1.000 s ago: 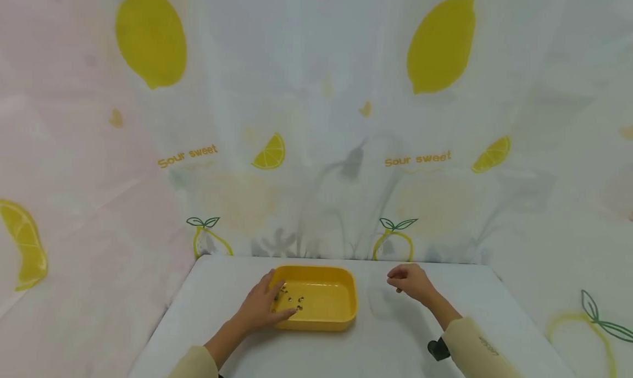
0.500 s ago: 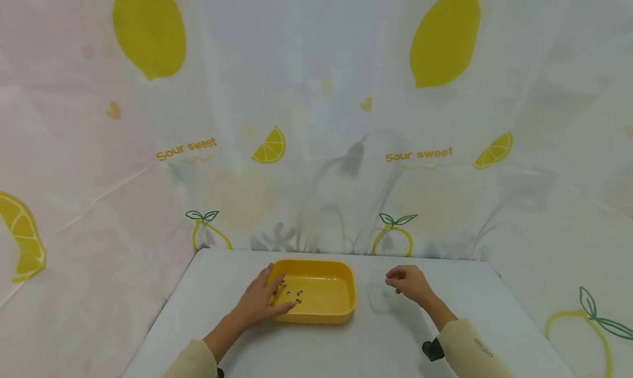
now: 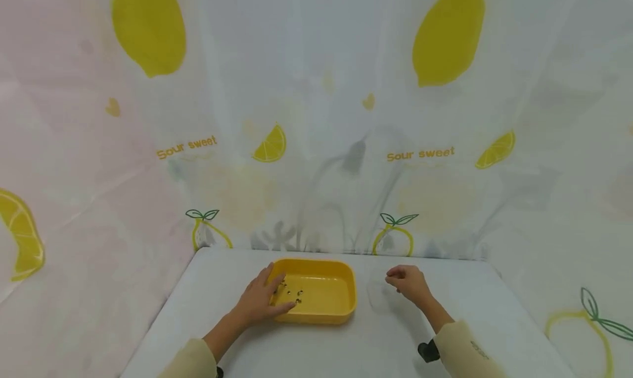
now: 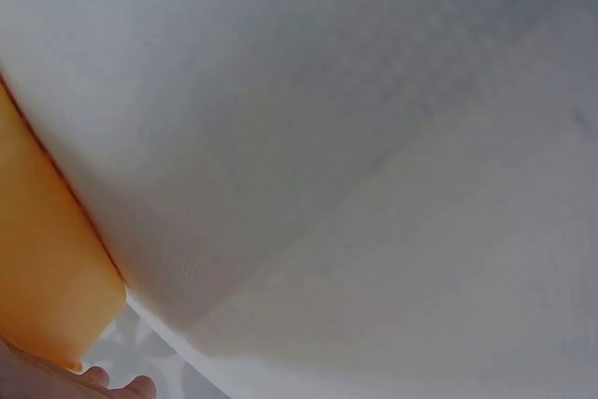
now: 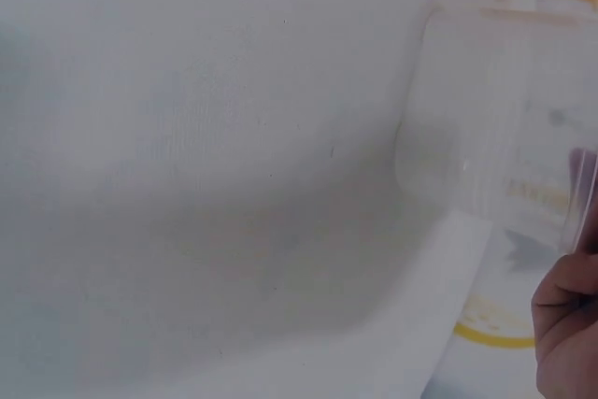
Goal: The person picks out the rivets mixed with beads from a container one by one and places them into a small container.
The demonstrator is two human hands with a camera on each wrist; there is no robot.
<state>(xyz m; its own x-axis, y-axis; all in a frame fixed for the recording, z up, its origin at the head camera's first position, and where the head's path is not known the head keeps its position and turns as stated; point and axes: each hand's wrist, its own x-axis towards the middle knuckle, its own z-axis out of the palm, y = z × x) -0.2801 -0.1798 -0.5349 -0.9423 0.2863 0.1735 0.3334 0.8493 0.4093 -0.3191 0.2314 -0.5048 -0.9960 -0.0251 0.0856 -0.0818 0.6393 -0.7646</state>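
Observation:
A yellow tray [image 3: 346,312] sits on the white table [image 3: 316,350], with several small dark pieces [image 3: 292,294] lying in its left half. My left hand [image 3: 257,301] rests on the tray's left end, fingers laid over the rim and thumb along the front wall. The left wrist view shows only the tray's wall [image 4: 42,259] and a bit of that hand [image 4: 56,380]. To the right of the tray, my right hand [image 3: 407,282] has its fingers curled and pinches the top of a clear plastic bag [image 3: 378,296]. The bag [image 5: 495,119] hangs down to the table beside the hand [image 5: 570,334].
A lemon-printed curtain [image 3: 316,147] closes off the back and both sides of the table. The table's left edge [image 3: 163,317] and right edge [image 3: 524,312] run close to the curtain. A black wrist mount [image 3: 426,351] shows at my right sleeve.
The head view has shifted a little, so everything sits slightly higher in frame. Both hands, the tray and the bag keep their places.

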